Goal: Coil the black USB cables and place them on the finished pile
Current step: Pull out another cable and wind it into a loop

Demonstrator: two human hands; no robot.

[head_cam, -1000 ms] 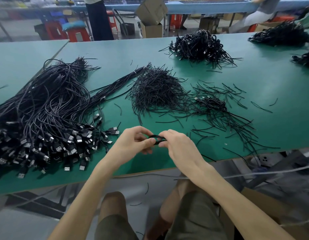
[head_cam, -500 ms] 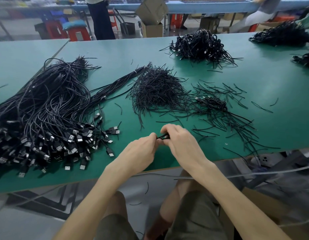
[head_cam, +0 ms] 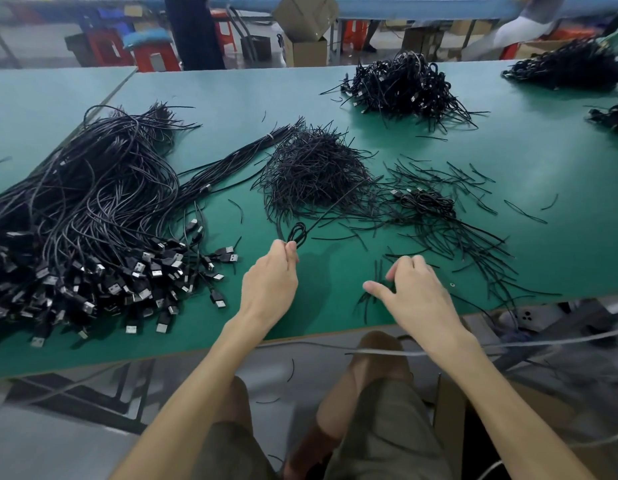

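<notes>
My left hand (head_cam: 270, 282) pinches a small coiled black cable (head_cam: 297, 233) above the green table (head_cam: 335, 306); the coil's loops stick up past my fingertips. My right hand (head_cam: 416, 292) hovers apart from it to the right, fingers spread and loosely bent over a few loose black ties (head_cam: 378, 271), holding nothing. A big heap of uncoiled black USB cables (head_cam: 92, 220) with metal plugs lies at the left. A pile of coiled cables (head_cam: 404, 84) sits at the far middle of the table.
A mound of short black ties (head_cam: 314, 171) lies in the middle, with more ties and one coiled cable (head_cam: 428, 202) scattered to its right. Other cable piles (head_cam: 570, 67) sit at the far right. The table's front edge runs just under my wrists. Stools, boxes and people stand beyond.
My hands have separated. The left hand lifted forward with the coiled cable, and the right hand let go and moved right over the loose ties.
</notes>
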